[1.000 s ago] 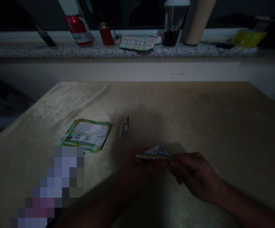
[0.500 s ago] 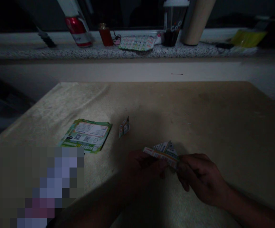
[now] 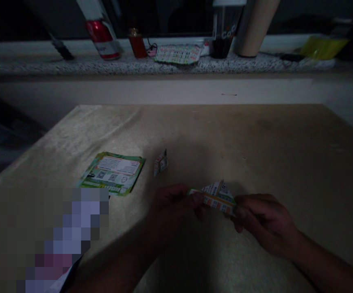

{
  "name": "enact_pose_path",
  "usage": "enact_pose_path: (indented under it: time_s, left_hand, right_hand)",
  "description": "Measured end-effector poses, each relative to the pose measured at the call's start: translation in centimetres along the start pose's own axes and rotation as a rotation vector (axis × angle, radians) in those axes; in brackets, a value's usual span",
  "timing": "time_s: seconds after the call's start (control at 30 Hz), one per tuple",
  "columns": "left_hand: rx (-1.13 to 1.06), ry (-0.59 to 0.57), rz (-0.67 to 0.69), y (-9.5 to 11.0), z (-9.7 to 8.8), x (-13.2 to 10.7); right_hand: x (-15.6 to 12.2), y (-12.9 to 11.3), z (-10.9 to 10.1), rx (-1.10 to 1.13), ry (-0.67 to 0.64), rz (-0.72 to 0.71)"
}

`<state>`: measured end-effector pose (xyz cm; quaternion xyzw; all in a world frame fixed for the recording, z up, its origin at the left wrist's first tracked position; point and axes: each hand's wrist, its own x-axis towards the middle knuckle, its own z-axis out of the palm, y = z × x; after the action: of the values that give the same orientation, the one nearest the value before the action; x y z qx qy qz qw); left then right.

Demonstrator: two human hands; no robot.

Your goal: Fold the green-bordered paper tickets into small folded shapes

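Observation:
A printed paper folded into a boat-like shape (image 3: 217, 196) is held between my two hands above the table. My left hand (image 3: 176, 205) pinches its left end, thumb on the near face. At the right end, the thumb and fingers of my right hand (image 3: 260, 221) grip its corner. The folded paper has a triangular peak over a long band with an orange stripe. Farther back and to the left, a small folded paper piece (image 3: 161, 162) stands on the table. A stack of green printed sheets (image 3: 112, 173) lies left of that piece.
Behind the pale table (image 3: 271, 142), a speckled sill (image 3: 88, 67) carries a red and white can (image 3: 103, 40), a red bottle (image 3: 138, 44), a patterned packet (image 3: 178, 54), a dark-filled cup (image 3: 222, 36), a tan cylinder (image 3: 254, 34) and a yellow item (image 3: 324, 47). A blurred patch covers the lower left.
My left hand has shifted left along the folded paper to its left end, uncovering more of the striped band. My right hand keeps its grip on the right corner.

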<state>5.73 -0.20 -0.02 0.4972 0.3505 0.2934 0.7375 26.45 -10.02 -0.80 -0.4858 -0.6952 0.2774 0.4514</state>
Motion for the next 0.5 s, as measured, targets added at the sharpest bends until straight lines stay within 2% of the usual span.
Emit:
enact_pose_path:
  time_s: [0.1, 0.33, 0.5]
  left_hand:
    - [0.044, -0.022, 0.031, 0.0, -0.3, 0.1]
    - [0.183, 0.029, 0.070, 0.1, -0.2, -0.3]
    - [0.068, 0.037, -0.014, -0.1, 0.5, -0.1]
  right_hand:
    - [0.2, 0.1, -0.2, -0.006, 0.038, 0.014]
    - [0.5, -0.4, 0.2, -0.084, 0.136, 0.026]
    - [0.4, -0.5, 0.2, -0.055, 0.099, 0.075]
